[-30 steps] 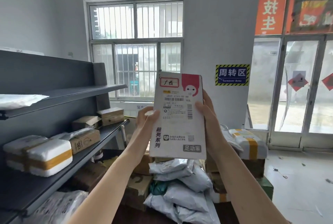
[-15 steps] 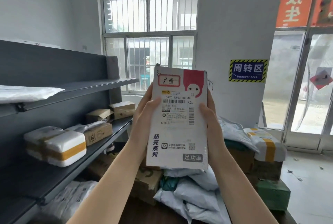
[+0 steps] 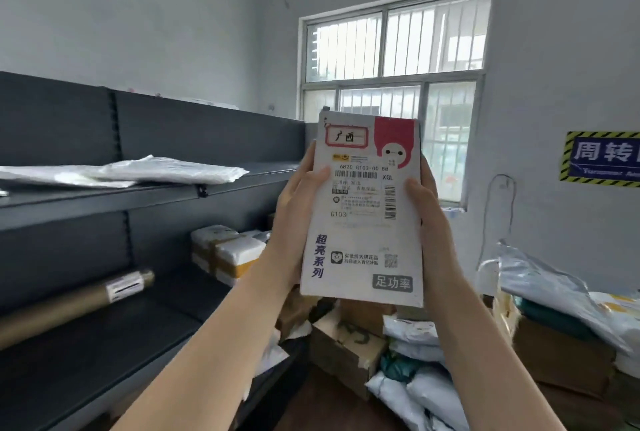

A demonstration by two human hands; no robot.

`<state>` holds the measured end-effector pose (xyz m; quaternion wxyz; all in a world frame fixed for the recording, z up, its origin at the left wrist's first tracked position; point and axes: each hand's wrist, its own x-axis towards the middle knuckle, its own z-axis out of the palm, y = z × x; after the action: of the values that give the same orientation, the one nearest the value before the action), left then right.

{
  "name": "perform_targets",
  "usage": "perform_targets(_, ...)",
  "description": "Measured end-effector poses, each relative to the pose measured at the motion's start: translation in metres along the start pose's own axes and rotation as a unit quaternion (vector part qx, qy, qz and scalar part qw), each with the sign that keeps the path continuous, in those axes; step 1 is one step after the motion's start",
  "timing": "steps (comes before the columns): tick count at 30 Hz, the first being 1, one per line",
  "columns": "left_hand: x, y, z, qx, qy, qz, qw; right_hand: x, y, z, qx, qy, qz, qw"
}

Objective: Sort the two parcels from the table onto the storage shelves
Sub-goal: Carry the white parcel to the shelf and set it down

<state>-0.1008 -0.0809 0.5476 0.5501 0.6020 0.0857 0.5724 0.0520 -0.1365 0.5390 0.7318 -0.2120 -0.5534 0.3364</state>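
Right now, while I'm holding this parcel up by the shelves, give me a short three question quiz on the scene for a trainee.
1. True or false: the white parcel is held upright in both hands.
2. What lies on the upper shelf? A) a flat white bag B) a brown tube C) a green box
3. Fill in: the brown tube lies on the ____ shelf.

Key
1. True. The left hand and right hand grip its two long edges, label facing the camera.
2. A, the flat white bag.
3. Lower, in front of the taped white box.
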Motion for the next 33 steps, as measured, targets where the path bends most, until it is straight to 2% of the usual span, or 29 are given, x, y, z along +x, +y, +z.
perform_targets(9,-0.134,0.081,0.039,0.070,0.120,0.051,0.989,-0.074,-0.044,0.051,0.102,-0.121,0.058,0.986)
perform_targets(16,-0.264,0.168,0.071,0.152,0.227,0.090,0.958,-0.166,-0.095,0.120,0.215,-0.221,0.123,0.943)
perform_targets(22,-0.386,0.274,0.101,0.260,0.309,0.133,0.905,-0.249,-0.151,0.222,0.301,-0.310,0.143,0.890)
perform_targets(33,-0.679,0.499,0.131,0.413,0.486,0.155,0.755,-0.477,-0.282,0.466,0.423,-0.456,0.209,0.755)
